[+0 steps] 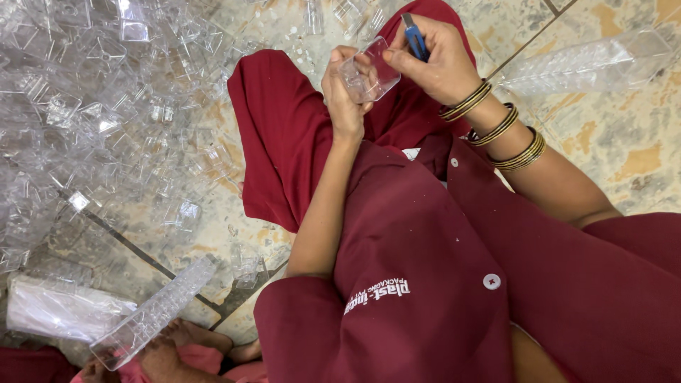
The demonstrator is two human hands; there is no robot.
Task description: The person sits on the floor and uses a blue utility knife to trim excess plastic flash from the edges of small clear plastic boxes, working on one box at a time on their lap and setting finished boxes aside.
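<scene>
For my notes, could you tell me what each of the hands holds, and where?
The left hand grips a clear plastic cup by its side; the right hand holds a blue cutter by its handle.

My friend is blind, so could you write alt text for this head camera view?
A seated person in maroon clothes holds a small clear plastic box in the left hand and a blue-handled cutter in the right hand. Clear plastic boxes litter the tiled floor.

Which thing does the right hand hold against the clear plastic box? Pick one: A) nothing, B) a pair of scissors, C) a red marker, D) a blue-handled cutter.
D: the right hand grips a blue-handled cutter at the edge of the clear plastic box, which the left hand holds.
</scene>
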